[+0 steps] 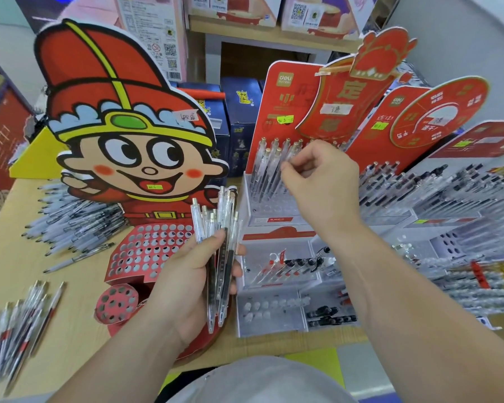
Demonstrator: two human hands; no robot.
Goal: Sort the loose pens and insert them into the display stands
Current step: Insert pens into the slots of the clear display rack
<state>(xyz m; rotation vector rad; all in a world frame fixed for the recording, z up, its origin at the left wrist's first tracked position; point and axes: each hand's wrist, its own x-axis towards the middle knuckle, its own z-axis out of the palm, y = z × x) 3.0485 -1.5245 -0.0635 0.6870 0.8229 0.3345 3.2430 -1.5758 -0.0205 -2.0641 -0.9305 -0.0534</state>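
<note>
My left hand (184, 274) grips a bundle of several clear pens (220, 242), their clicker ends pointing up, in front of the cartoon-figure stand (146, 251) with its red perforated base. My right hand (320, 181) reaches to the clear tiered stand (262, 210) with the red backboard; its fingertips pinch the top of a clear pen (277, 175) standing among several gold-capped pens there. More loose pens lie in a pile (76, 225) on the left of the wooden table (21, 274), and another group (18, 324) lies at the near left.
Further pen stands (437, 199) full of pens fill the right side. Clear trays (285, 274) with small black and red parts sit below the tiered stand. Dark blue boxes (242, 117) and shelved cartons stand behind. The table's front edge is close to my body.
</note>
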